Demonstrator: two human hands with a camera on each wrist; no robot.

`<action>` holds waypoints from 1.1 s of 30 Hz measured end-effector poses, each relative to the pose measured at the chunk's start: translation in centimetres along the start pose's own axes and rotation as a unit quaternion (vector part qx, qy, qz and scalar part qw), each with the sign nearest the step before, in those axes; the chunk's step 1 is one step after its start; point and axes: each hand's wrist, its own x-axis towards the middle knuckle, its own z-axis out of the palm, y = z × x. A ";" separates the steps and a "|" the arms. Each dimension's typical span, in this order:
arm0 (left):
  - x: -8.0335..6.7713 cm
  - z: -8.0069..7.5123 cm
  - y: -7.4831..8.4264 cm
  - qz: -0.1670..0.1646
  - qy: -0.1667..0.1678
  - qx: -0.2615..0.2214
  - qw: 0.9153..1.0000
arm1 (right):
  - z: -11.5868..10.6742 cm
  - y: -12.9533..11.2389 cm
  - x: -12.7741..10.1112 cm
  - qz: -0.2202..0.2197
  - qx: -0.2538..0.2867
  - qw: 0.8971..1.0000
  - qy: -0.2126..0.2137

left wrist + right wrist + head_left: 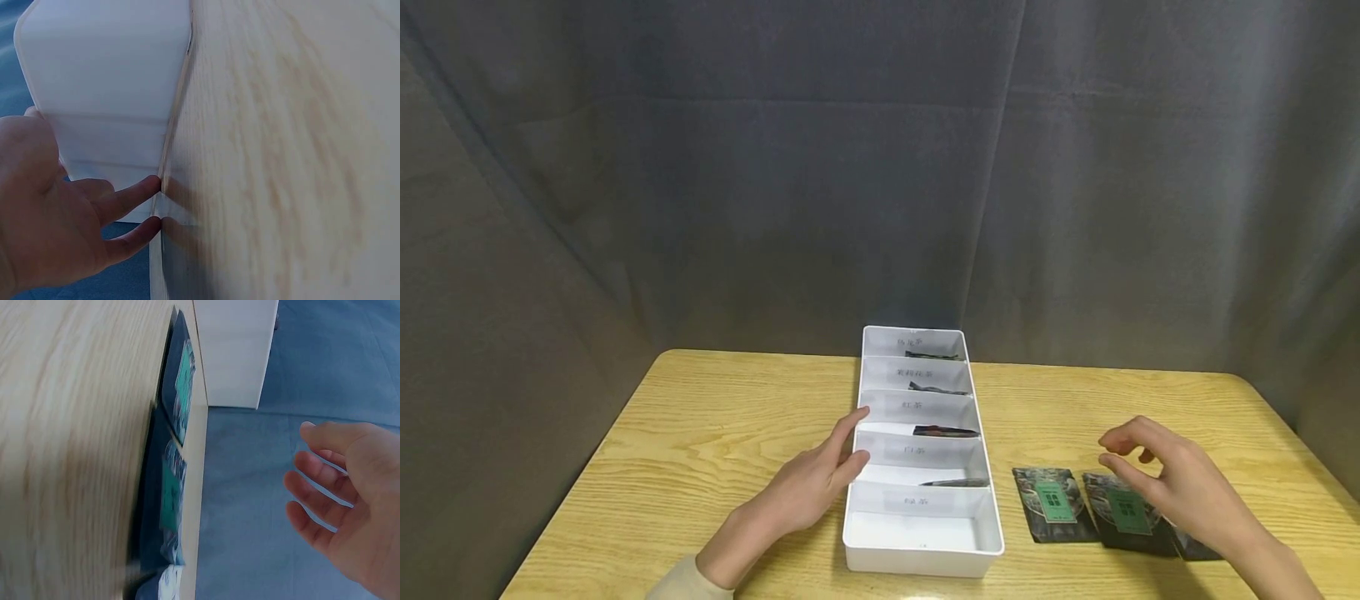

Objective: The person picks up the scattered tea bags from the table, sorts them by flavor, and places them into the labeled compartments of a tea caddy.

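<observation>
- the wooden table is the biggest thing here. everything sits on it, with a dark curtain hanging behind.
- the white box stands in the middle of the table. it is long and has five little rooms, each with a paper label. the four far rooms each show a dark pack inside. the room closest to the person looks bare.
- the left hand rests flat against the left wall of the box. its fingers are straight and hold nothing. in the left wrist view two fingertips touch the table right by the box. i think this hand should keep the box from sliding, so it is good to press gently and not push it sideways.
- the right hand hovers over the packs on the right. its fingers are loosely bent and it holds nothing yet. in the right wrist view it hangs apart from the table.
- the tea packs lie flat on the table just right of the box. two show green labels and sit side by side, and a third peeks out under the wrist.
- i think the best way is to pick one pack only. pinch it by an edge, since it lies flat and thin, and lift it slowly so the pack beside it does not slide.
</observation>
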 end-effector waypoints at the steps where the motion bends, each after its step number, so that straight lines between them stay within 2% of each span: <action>1: 0.0 0.0 0.0 0.000 0.000 0.000 1.000 | -0.1 0.3 -0.1 0.003 0.001 1.000 -0.002; 6: 0.1 0.0 0.0 0.002 0.001 0.005 1.000 | -0.4 1.5 -0.7 0.020 0.000 1.000 -0.005; 18: 0.1 -0.1 -0.1 -0.003 -0.006 -0.002 1.000 | -1.1 4.8 -2.0 0.095 -0.008 0.994 -0.048; 28: 0.0 -0.1 -0.1 -0.004 -0.012 -0.013 1.000 | -1.2 6.8 -3.4 0.150 -0.019 0.985 -0.085; 33: 0.0 -0.2 -0.1 -0.003 -0.011 -0.011 1.000 | -1.9 7.8 -3.9 0.182 -0.022 0.975 -0.126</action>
